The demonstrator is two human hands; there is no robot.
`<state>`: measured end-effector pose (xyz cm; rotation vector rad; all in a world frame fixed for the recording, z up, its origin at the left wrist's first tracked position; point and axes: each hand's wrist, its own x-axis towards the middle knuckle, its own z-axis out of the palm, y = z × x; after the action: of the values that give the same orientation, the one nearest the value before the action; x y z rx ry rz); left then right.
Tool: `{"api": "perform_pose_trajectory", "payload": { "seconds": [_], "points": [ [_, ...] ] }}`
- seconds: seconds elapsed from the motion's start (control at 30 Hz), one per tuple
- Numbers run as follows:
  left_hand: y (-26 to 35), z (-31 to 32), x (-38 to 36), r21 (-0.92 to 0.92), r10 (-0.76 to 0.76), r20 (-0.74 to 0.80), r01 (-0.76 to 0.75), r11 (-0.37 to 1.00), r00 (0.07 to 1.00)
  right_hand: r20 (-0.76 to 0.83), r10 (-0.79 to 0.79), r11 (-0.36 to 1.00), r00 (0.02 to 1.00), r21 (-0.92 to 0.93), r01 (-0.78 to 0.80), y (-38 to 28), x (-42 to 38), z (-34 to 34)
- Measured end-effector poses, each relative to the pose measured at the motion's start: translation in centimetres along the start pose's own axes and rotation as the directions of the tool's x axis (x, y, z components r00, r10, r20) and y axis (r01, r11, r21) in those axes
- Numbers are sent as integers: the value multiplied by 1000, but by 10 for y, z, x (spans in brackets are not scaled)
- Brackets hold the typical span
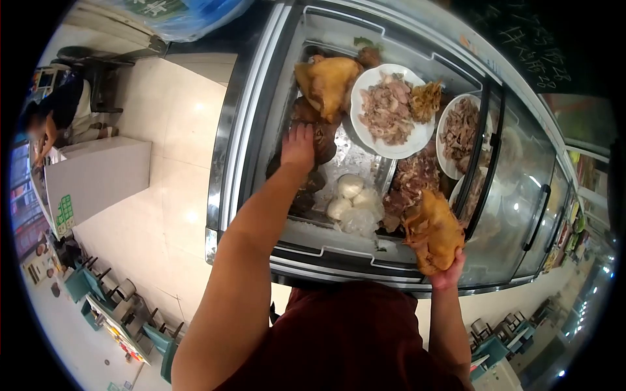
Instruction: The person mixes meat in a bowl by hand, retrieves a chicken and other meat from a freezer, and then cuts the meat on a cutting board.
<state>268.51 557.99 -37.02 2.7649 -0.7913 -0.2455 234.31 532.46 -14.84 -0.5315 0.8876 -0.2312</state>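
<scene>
My right hand (450,270) is closed around the lower end of a cooked yellow chicken (437,228), held over the front edge of a chilled display case (339,253). My left hand (299,148) reaches into the case, its fingers stretched out over dark brown cooked meat (323,144) and touching it; the fingertips are partly hidden. Just beyond that hand lies another yellow chicken (329,81). A white plate of sliced meat (391,107) sits to its right. Round white items in plastic bags (352,199) rest nearer me, beside a pile of reddish-brown meat (414,179).
A second plate of shredded meat (460,133) is partly under the black-edged sliding glass (479,150). More glass panels (521,189) continue right. A blue plastic bag (195,16) lies at the upper left. Across the tiled floor, a person (62,114) is beside a grey counter (107,176).
</scene>
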Motion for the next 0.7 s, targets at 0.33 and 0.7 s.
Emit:
{"api": "perform_pose_trajectory", "payload": {
  "seconds": [0.33, 0.7],
  "points": [
    [-11, -2, 21, 35, -10, 320, -2, 999, 948, -76, 44, 999, 996, -10, -45, 11, 6, 1],
    [-7, -6, -19, 72, 286, 85, -292, 954, 955, -60, 63, 998, 996, -22, -64, 7, 10, 7]
  ]
}}
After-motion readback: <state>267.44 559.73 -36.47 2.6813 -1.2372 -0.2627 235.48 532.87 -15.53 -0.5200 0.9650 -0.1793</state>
